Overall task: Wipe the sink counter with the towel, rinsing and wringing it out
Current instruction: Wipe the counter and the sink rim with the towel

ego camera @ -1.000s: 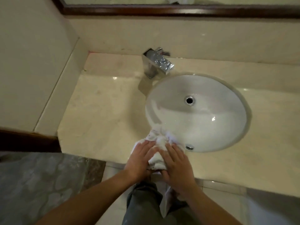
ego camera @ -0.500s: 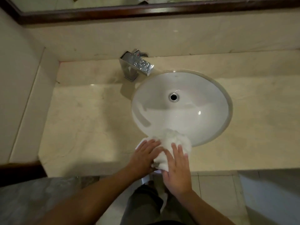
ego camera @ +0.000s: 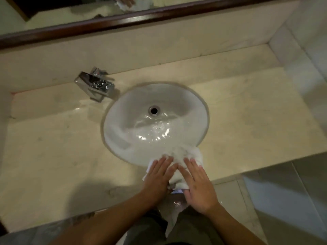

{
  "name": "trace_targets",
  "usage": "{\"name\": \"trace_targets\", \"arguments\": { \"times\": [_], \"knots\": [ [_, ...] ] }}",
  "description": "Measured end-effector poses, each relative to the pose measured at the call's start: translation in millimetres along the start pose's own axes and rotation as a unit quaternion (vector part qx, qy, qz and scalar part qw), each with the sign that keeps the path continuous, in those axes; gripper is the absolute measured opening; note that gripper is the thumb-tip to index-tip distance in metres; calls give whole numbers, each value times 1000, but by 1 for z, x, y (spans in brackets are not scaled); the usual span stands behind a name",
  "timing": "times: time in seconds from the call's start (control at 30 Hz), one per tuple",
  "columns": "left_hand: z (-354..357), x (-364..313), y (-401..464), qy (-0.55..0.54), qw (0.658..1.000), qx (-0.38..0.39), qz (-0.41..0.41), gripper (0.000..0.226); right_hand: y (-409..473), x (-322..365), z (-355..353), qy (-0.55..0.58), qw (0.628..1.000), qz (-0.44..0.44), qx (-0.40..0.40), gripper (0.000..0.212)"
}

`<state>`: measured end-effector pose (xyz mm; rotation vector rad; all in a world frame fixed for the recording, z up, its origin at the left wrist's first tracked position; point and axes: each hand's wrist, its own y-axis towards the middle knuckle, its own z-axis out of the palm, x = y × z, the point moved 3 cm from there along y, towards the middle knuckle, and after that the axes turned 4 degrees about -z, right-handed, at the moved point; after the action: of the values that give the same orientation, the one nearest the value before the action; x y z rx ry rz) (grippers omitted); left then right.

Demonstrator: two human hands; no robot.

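A white towel (ego camera: 187,154) lies bunched on the front rim of the oval white sink (ego camera: 131,106), partly hanging over the counter's front edge. My left hand (ego camera: 157,175) presses flat on its left part, fingers straight. My right hand (ego camera: 198,184) presses flat on its right part, with the thumb tucked at the towel's near end. The two hands sit side by side, almost touching. Water glints in the basin near the drain (ego camera: 154,110). The beige stone counter (ego camera: 53,147) surrounds the sink.
A square chrome faucet (ego camera: 95,85) stands at the sink's back left. A dark-framed mirror (ego camera: 123,22) runs along the back wall. A tiled side wall (ego camera: 304,50) closes the counter on the right. Floor tiles (ego camera: 283,200) show below the front edge.
Both hands have slid the towel to the right along the sink's front rim. Water now shimmers in the basin. The view has swung right, showing the right end of the counter.
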<state>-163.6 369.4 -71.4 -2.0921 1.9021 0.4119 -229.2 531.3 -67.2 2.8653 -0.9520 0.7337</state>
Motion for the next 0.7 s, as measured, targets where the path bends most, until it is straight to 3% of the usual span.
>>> {"name": "trace_targets", "arguments": {
  "times": [0.3, 0.57, 0.7],
  "knots": [
    [50, -127, 133, -30, 998, 37, 45, 57, -27, -157, -86, 39, 997, 52, -48, 60],
    [85, -193, 238, -22, 988, 128, 82, 85, -38, -261, -127, 36, 990, 91, -103, 64],
    [92, -222, 281, -42, 984, 125, 119, 82, -41, -298, -147, 26, 986, 118, -119, 63]
  ]
}}
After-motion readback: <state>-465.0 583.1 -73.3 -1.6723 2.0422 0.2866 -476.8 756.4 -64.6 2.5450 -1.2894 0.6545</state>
